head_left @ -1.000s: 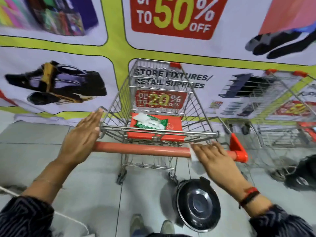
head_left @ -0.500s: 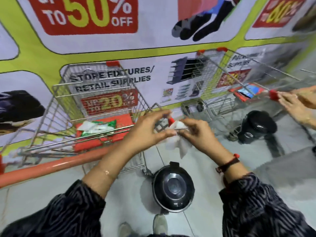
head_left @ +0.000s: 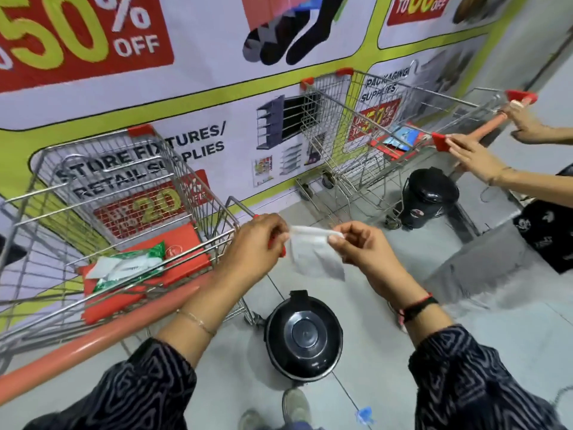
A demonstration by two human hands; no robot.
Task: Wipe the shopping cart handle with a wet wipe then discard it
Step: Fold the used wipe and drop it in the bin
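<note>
The left hand (head_left: 252,246) hides the near end of the cart handle (head_left: 102,336), whose far end runs off the edge at nine o'clock, while at three o'clock another person (head_left: 545,231) is cut off and the wipes pack (head_left: 130,266) print is unreadable.

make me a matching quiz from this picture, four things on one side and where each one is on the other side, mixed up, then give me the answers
Things:
1. wet wipe
2. wipes packet
3. black bin
4. orange cart handle

Places:
A. on the floor, below the hands, lid shut
B. stretched between the left hand and the right hand
C. under the left forearm, with neither hand on it
D. lying on the red seat flap inside the nearer cart

Pairs: 1-B, 2-D, 3-A, 4-C
</note>
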